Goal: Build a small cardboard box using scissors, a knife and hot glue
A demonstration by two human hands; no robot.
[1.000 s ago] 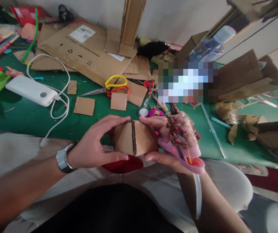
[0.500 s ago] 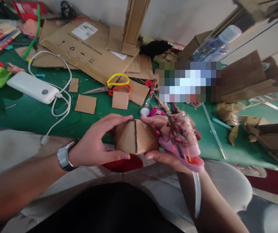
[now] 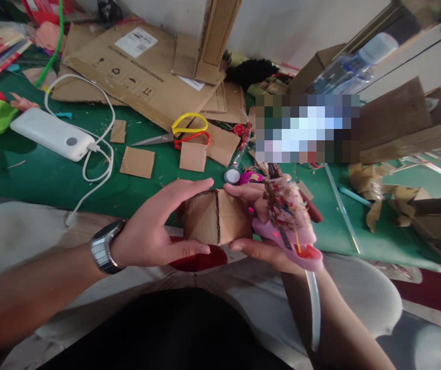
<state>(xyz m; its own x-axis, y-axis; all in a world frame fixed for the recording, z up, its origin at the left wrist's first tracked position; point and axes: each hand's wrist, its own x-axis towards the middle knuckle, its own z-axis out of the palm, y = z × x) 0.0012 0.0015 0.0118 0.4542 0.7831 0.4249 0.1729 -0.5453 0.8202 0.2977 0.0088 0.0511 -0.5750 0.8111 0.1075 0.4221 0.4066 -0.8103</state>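
A small folded cardboard box [image 3: 217, 217] is between my two hands above the table's near edge, one corrugated seam facing me. Around its left side curves my left hand [image 3: 159, 223], thumb at the lower edge and fingers at the top. My right hand [image 3: 257, 226] grips the box's right side with thumb and fingertips. That same hand also carries a pink hot glue gun [image 3: 288, 221], crusted with colourful bits and showing a small red light; a glue stick [image 3: 313, 308] hangs from its back end. The fingers around its handle are partly hidden.
Cut cardboard squares [image 3: 138, 162] and scissors [image 3: 178, 134] lie beyond the box on the green table [image 3: 100, 190]. A white power bank [image 3: 53, 134] with a cable is at left. Flattened cardboard [image 3: 128, 72] lies behind, a bottle [image 3: 353, 64] at right. Below sits a red container [image 3: 201, 259].
The view has shifted slightly. My left fingers have lifted a little from the box's top edge. Box and glue gun stay in nearly the same place.
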